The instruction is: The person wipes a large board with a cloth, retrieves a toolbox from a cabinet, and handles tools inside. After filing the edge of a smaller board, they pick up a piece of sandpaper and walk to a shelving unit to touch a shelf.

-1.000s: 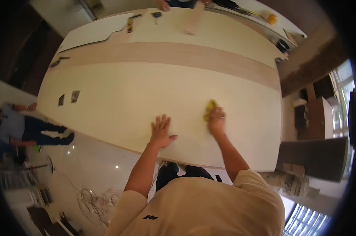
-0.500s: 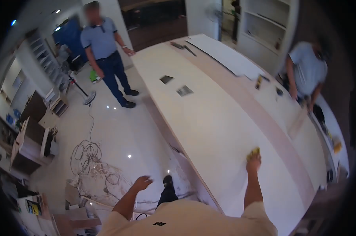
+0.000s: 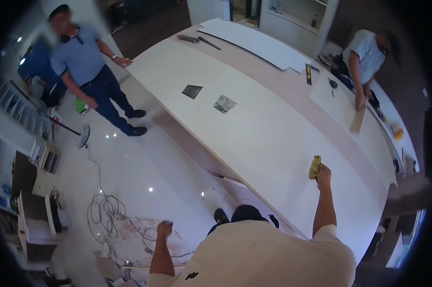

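My right hand point(image 3: 323, 176) grips a crumpled yellow cloth point(image 3: 315, 167) over the large pale panel point(image 3: 254, 138), near its right end. My left hand point(image 3: 165, 228) hangs over the floor to the left of the panel, its fingers curled in and nothing showing in them. Two small dark grey sheets lie farther up the panel: a darker one point(image 3: 192, 91) and a mottled one point(image 3: 224, 104).
A person in a blue shirt point(image 3: 84, 60) stands at the panel's far left corner, one hand on its edge. Another person point(image 3: 366, 57) handles a wooden strip point(image 3: 358, 119) on the right. Coiled cable point(image 3: 106, 210) lies on the floor. A white board point(image 3: 254, 40) rests at the back.
My right hand with the cloth has moved up and slightly right. My left hand has dropped lower, its fingers now curled. The view has shifted, and the person at right has moved the strip.
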Demonstrator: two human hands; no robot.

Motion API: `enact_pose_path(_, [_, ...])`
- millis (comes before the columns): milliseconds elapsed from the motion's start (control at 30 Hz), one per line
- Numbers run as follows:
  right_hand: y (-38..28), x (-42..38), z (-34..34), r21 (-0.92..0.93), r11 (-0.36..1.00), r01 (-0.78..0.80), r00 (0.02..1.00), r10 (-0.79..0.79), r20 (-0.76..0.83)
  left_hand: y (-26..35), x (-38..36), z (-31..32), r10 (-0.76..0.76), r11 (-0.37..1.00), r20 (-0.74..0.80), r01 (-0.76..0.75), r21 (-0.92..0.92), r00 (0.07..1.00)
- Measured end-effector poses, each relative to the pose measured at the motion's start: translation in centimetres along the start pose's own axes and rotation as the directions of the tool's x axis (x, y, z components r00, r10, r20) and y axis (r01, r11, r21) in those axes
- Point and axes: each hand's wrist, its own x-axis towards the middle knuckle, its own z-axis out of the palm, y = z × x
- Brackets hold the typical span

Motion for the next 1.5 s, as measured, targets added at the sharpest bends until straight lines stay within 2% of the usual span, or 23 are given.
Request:
enact_pose_path(33, [-1.2,-1.2,1.1,0.164,0.984,-0.065,0.995,0.052,0.080,4.3,2.9,-3.0,0.168,0.985,-0.036,-0.166,0.046,0.985])
enact_pose_path(67, [-3.4,-2.9,2.2,0.322,0.937,-0.133,0.982,0.081,0.171,8.6,5.2,-5.3,0.299,0.947,-0.229,-0.318,-0.050,0.926])
enact_pose_path(100, [-4.8,-4.0,3.3,0.466,0.860,-0.207,0.960,0.086,0.267,13.8,7.4,-8.1,0.305,0.935,-0.264,-0.340,-0.099,0.915])
enact_pose_path(133, [-5.1,-4.7,4.3,0.512,0.823,-0.247,0.944,0.085,0.318,18.3,10.2,-10.3,0.423,0.898,-0.284,-0.440,0.004,0.861])
enact_pose_path(167, [-5.1,-5.2,5.0,0.553,0.782,-0.286,0.926,0.078,0.369,23.6,10.8,-13.0,0.394,0.873,-0.327,-0.461,-0.159,0.859])
enact_pose_path(267, [-1.9,-5.6,6.8,0.636,0.654,-0.410,0.870,0.070,0.488,35.3,13.4,-19.0,0.443,0.855,-0.293,-0.498,-0.147,0.847])
enact_pose_path(333, [0.4,-6.9,8.9,0.693,0.524,-0.495,0.847,0.113,0.519,38.5,17.2,-19.9,0.531,0.794,-0.341,-0.596,-0.119,0.776])
enact_pose_path(400, [1.4,-8.4,10.9,0.736,0.377,-0.563,0.819,0.133,0.558,39.8,22.6,-20.8,0.527,0.819,-0.320,-0.571,-0.055,0.787])
enact_pose_path(467, [0.4,-11.2,11.5,0.760,0.327,-0.562,0.822,0.117,0.558,39.2,31.2,-20.5,0.524,0.830,-0.280,-0.556,-0.043,0.805])
enact_pose_path(500, [0.7,-11.9,11.1,0.737,0.348,-0.579,0.809,0.132,0.573,40.2,32.7,-22.1,0.573,0.819,-0.189,-0.558,0.130,0.797])
enact_pose_path(533, [1.8,-12.7,10.6,0.731,0.358,-0.580,0.810,0.158,0.565,36.5,41.0,-21.6,0.913,0.242,0.024,-0.588,0.772,0.407])
enact_pose_path(567, [3.1,-13.6,9.9,0.729,0.404,-0.552,0.831,0.199,0.519,34.9,49.1,-21.2,0.935,0.132,0.066,-0.514,0.847,0.349])
enact_pose_path(600, [1.3,-15.1,9.9,0.750,0.386,-0.537,0.844,0.244,0.478,37.3,50.8,-23.0,0.887,0.185,0.099,-0.543,0.819,0.451])
enact_pose_path(633, [1.7,-16.2,9.5,0.789,0.386,-0.478,0.878,0.252,0.408,41.2,49.7,-23.3,0.559,0.827,-0.309,-0.547,0.131,0.770])
enact_pose_path(667, [2.6,-18.0,9.0,0.815,0.385,-0.433,0.898,0.258,0.355,43.6,50.2,-24.6,0.528,0.849,-0.261,-0.514,0.124,0.808])
enact_pose_path(767, [1.2,-25.8,8.8,0.855,0.460,-0.238,0.971,0.116,0.208,47.6,50.5,-25.9,0.443,0.823,-0.215,-0.299,0.483,0.871])
enact_pose_path(900, [2.3,-33.4,11.9,0.854,0.515,-0.069,0.917,0.369,-0.149,50.0,46.8,-26.5,0.317,0.822,-0.100,-0.220,0.525,0.943])
enact_pose_path(1000, [3.9,-36.9,14.4,0.911,0.413,-0.001,0.911,0.376,-0.169,50.3,49.7,-25.8,0.278,0.808,-0.057,-0.202,0.554,0.959])
enact_pose_path(1133, [4.9,-38.4,16.5,0.892,0.452,0.026,0.844,0.468,-0.262,51.1,51.6,-25.0,0.267,0.741,-0.004,-0.202,0.640,0.964])
enact_pose_path(1233, [5.3,-38.8,16.4,0.865,0.499,0.051,0.882,0.384,-0.274,51.8,49.7,-26.3,0.275,0.751,0.089,-0.272,0.601,0.957])
enact_pose_path(1367, [4.0,-39.9,17.6,0.864,0.496,0.086,0.842,0.428,-0.330,51.7,49.5,-26.2,0.121,0.901,-0.001,-0.110,0.419,0.993])
enact_pose_path(1433, [5.0,-39.9,17.4,0.876,0.478,0.058,0.795,0.509,-0.330,51.5,48.0,-27.3,0.182,0.902,0.042,-0.184,0.389,0.982])
enact_pose_path(1500, [5.0,-39.2,16.8,0.830,0.557,0.013,0.826,0.462,-0.323,51.5,45.4,-28.3,0.178,0.950,-0.031,-0.163,0.265,0.984])
